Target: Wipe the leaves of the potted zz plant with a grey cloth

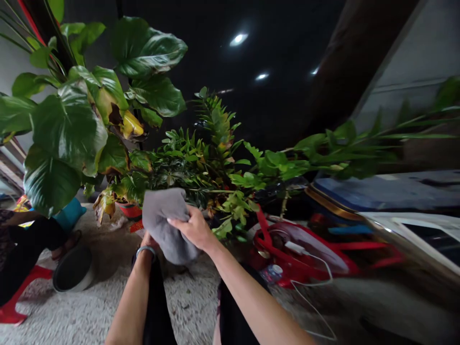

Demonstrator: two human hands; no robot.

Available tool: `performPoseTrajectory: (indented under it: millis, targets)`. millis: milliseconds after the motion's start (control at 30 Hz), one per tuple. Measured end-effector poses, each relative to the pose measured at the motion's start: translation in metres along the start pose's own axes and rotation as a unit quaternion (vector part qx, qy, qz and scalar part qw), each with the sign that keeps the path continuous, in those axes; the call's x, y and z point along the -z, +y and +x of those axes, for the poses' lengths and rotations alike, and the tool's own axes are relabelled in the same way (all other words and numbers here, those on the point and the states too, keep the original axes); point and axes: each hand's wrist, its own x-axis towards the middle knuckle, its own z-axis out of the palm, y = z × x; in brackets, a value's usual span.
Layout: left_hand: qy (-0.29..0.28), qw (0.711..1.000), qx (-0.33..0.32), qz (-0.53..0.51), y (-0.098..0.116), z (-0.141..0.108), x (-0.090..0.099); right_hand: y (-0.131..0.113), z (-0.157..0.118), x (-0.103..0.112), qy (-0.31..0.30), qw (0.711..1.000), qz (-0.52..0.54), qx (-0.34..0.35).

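A grey cloth (168,223) hangs in folds in front of me, low at the middle of the view. My right hand (194,230) is closed on its right side, with the thumb lying across the front of the fabric. Behind the cloth's lower left edge is my left hand (150,240), a ring-like band at its wrist; its fingers are hidden by the fabric. Just beyond the cloth stand leafy green plants (187,163). To the left, a plant with broad leaves (68,124), some yellowed and browned, rises from a reddish pot (129,210).
A grey bucket (74,270) and a red stool (25,292) stand left, near a seated person's legs (36,237). On the right lie a red bag (287,244), a white cable (316,282) and a plastic bottle (275,272). A blue-topped bin (377,191) stands beyond.
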Motion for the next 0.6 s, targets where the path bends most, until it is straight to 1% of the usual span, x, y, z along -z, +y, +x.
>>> performPoseTrajectory:
  millis: [33,67,100,133,200,267,333,400,467,500,533,567,600]
  targets:
    - [0.011,1.000,-0.001,-0.004,0.000,0.000,-0.003,0.000,0.012,-0.002,0.022,1.000,0.011,-0.007]
    - [0.022,1.000,-0.001,-0.009,0.000,0.000,-0.006,0.005,0.020,-0.005,0.039,0.998,0.022,-0.032]
    - [0.034,0.999,0.000,-0.014,0.000,0.000,-0.009,0.014,0.024,-0.009,0.052,0.996,0.032,-0.070]
    - [0.045,0.999,-0.001,-0.020,0.000,0.001,-0.011,0.027,0.022,-0.012,0.060,0.991,0.040,-0.114]
    - [0.056,0.998,-0.011,-0.029,0.002,0.004,-0.013,0.051,0.003,-0.015,0.068,0.976,0.057,-0.198]
    - [0.041,0.998,-0.038,-0.035,0.003,0.006,-0.011,0.066,-0.025,-0.009,0.062,0.965,0.069,-0.244]
    - [0.012,0.997,-0.064,-0.037,0.005,0.008,-0.006,0.064,-0.047,0.004,0.056,0.963,0.080,-0.249]
    - [-0.016,0.997,-0.071,-0.032,0.006,0.008,-0.001,0.051,-0.049,0.022,0.078,0.973,0.084,-0.202]
    - [-0.040,0.997,-0.062,-0.023,0.005,0.009,0.002,0.038,-0.034,0.036,0.145,0.975,0.088,-0.143]
    - [-0.051,0.997,-0.058,-0.017,0.005,0.009,0.002,0.035,-0.023,0.041,0.185,0.970,0.093,-0.127]
    - [-0.060,0.997,-0.056,-0.012,0.005,0.009,0.002,0.036,-0.012,0.042,0.218,0.961,0.104,-0.131]
    - [-0.065,0.996,-0.054,-0.007,0.004,0.009,0.001,0.040,-0.005,0.040,0.241,0.951,0.121,-0.153]
    - [-0.063,0.997,-0.054,-0.003,0.003,0.009,0.000,0.046,-0.001,0.036,0.250,0.940,0.139,-0.187]
